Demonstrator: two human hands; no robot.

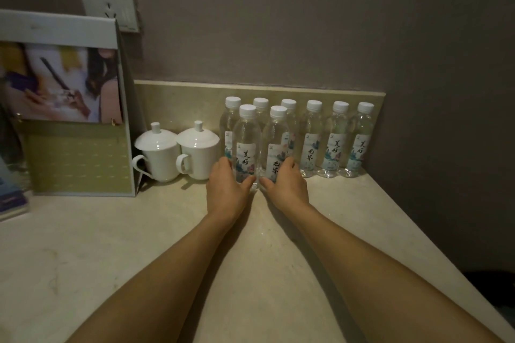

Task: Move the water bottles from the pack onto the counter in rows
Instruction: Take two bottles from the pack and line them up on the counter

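Note:
Several clear water bottles with white caps and flowered labels stand upright on the beige counter (145,231). A back row (338,139) runs along the low stone backsplash. Two more stand in front of it at the left end. My left hand (227,189) grips the base of the front left bottle (246,142). My right hand (287,186) grips the base of the front right bottle (276,142). The two front bottles stand side by side, almost touching. No pack is in view.
Two white lidded cups (178,153) stand just left of the bottles. A standing display card (69,108) and a booklet (11,198) fill the left side. A wall socket (107,0) is above. The counter's right edge (434,248) runs diagonally toward me.

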